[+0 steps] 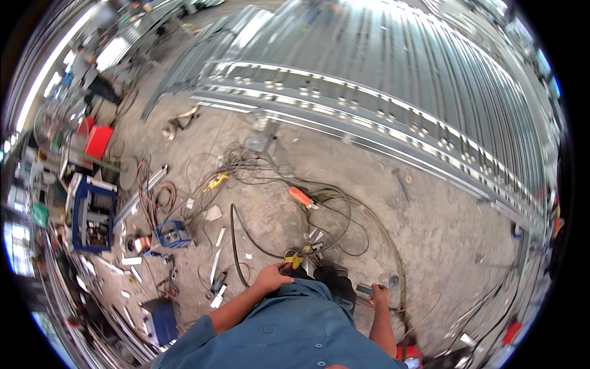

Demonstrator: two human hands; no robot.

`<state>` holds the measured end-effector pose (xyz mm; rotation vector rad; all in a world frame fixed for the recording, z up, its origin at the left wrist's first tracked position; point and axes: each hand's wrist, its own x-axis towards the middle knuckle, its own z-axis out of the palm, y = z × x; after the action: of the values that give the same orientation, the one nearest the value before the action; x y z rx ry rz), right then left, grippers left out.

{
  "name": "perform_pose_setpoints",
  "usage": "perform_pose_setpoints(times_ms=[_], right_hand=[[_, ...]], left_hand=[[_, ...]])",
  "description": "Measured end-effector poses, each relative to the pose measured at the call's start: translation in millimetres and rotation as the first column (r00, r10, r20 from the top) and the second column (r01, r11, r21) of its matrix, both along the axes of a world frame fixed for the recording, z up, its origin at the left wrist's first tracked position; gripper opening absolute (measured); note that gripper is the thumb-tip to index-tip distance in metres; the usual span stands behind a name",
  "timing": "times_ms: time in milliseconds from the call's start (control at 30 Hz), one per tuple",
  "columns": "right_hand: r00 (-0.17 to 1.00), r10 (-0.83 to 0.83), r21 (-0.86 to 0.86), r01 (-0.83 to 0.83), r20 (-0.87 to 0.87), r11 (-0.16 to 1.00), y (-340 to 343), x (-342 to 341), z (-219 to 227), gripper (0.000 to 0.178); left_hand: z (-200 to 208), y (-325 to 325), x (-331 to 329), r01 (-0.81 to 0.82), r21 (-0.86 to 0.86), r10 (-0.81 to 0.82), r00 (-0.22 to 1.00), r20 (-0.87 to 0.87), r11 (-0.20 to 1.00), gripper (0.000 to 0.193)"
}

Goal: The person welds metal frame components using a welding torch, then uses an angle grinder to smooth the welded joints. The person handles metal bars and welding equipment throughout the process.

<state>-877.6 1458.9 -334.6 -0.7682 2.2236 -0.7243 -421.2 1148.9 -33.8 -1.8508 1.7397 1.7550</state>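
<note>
Concrete floor [448, 246], strewn with cables [233, 227], spreads across the frame's middle — at lower centre the left hand [272, 280] curls around a yellow-and-dark tool [295, 261]; farther right, the right hand [380, 296] pinches a flat grey bar [364, 289].

"How's the light?"
"Bright; whites burn out along the left edge, and glare streaks the metal rails [393, 126]."
"Shadows?"
"Soft ones on the concrete floor [455, 246]."
"Focus?"
"Stacked profiles [381, 55] up top look smeared. Fisheye bends straight edges toward a black, blue-fringed rim."
</note>
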Motion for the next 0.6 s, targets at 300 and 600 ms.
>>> perform_pose_setpoints(times_ms=[300,600], right_hand=[[0.965,0.253,-0.013,-0.255,-0.065,0.967,-258,91,59,0.053],[0.716,0.663,0.142,-0.649,-0.221,0.748,-481,257,139,0.059]], left_hand=[[1,-22,152,-0.345,-0.109,0.353,0.934,0.058,0.932,0.072],[-13,-45,216,-0.673,-0.142,0.688,0.713,0.137,0.726,0.064]])
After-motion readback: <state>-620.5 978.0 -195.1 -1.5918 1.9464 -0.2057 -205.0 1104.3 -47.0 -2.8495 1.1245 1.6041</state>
